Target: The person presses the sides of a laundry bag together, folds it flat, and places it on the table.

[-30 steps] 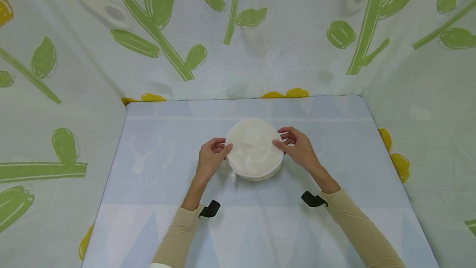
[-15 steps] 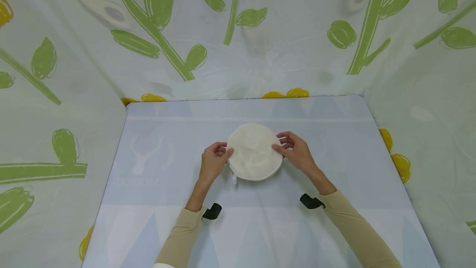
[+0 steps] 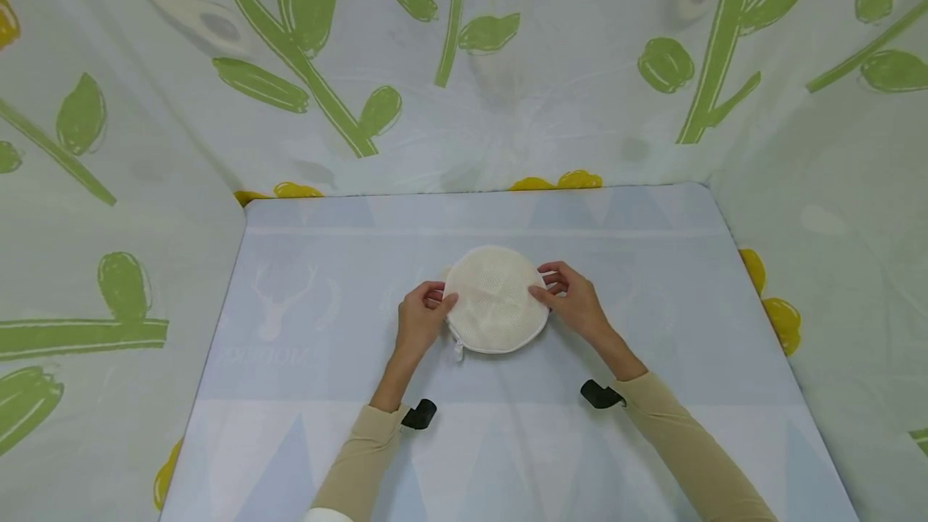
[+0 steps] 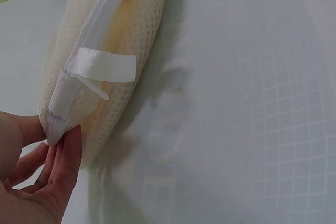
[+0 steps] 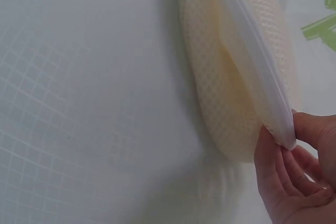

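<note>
A round cream mesh laundry bag [image 3: 496,300] is on the table, its white zipper edge [image 5: 262,61] running around the rim. My left hand [image 3: 423,314] pinches that rim on the left side, thumb on top and fingers beneath. On the opposite side my right hand [image 3: 577,304] pinches the rim the same way. Close to the left fingers, a white fabric tab [image 4: 105,65] and a small zipper pull [image 4: 93,87] stick out, as the left wrist view shows. Both wrist views show the bag's sides bulging below the rim; its inside is hidden.
A pale blue and white patterned cloth covers the table [image 3: 326,457]. Curtains [image 3: 565,63] printed with green stems and yellow flowers stand along the back and both sides. A black wrist camera [image 3: 419,414] sits on the left sleeve, another black camera [image 3: 602,395] on the right.
Both hands have drawn slightly toward the person and a little closer together, with the laundry bag between them. Its lower side, visible under the rim earlier, is now mostly out of sight in the head view.
</note>
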Demonstrator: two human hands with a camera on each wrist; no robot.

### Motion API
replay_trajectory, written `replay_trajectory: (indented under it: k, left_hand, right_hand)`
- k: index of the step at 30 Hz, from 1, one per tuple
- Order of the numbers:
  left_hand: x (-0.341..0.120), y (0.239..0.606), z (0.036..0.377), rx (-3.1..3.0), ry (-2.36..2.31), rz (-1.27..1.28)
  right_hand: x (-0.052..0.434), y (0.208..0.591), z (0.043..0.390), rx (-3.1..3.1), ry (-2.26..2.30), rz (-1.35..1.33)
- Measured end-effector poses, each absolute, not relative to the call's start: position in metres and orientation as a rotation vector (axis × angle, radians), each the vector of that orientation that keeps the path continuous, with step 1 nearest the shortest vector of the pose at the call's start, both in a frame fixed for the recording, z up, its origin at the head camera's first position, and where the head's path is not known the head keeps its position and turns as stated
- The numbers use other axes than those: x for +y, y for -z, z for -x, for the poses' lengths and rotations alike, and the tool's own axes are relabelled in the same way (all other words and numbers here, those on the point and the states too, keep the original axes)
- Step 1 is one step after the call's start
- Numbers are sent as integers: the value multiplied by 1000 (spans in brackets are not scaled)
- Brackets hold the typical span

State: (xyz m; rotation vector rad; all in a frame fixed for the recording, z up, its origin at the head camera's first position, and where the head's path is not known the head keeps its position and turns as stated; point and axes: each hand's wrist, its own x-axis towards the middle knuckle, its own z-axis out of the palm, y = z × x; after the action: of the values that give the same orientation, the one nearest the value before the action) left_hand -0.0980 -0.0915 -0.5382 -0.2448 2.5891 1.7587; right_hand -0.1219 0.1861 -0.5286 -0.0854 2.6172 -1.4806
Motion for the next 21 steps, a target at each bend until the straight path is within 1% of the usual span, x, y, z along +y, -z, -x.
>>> replay_trajectory:
  k: [8, 15, 21]
  left_hand:
    - [-84, 542, 98, 2706, -1703, 274]
    - [-80, 539, 97, 2882, -1649, 173]
    - [-80, 534, 97, 2964, -1584, 58]
  right_hand:
    - [185, 538, 120, 2680, 1418, 118]
    - [181, 533, 117, 2765, 1392, 205]
    - [180, 534, 117, 2906, 1365, 383]
